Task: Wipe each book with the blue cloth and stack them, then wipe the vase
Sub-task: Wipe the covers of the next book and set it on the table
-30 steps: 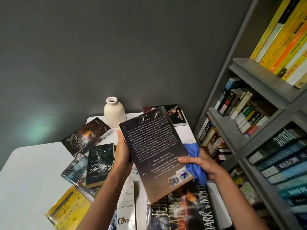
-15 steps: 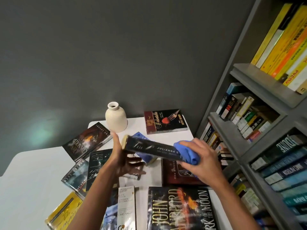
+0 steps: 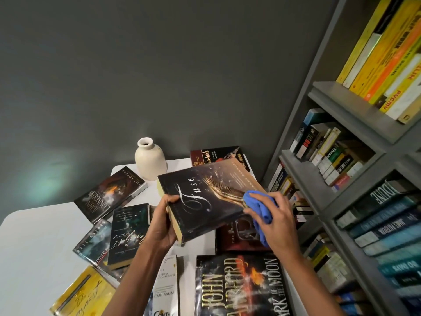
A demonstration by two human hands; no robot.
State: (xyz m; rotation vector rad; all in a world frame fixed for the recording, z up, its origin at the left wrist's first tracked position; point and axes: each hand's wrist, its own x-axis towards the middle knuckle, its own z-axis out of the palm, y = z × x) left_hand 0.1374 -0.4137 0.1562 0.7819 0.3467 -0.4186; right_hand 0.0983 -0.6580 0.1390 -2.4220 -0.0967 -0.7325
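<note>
Head view shows the left hand [image 3: 163, 221] gripping the book [image 3: 211, 197] while the right hand [image 3: 271, 218] clutches the blue cloth [image 3: 257, 205] against its cover, so wiping is underway and stacking probably follows.

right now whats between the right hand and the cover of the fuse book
In the head view, the blue cloth lies bunched between the right hand and the front cover of the Fuse book, near its right edge.

Dark grey wall [image 3: 159, 65], grey bookcase [image 3: 341, 103], white table [image 3: 34, 247].

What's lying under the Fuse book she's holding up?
Under the Fuse book, a dark red book lies on the white table. Its cover is mostly hidden, so the title is unreadable.
</note>
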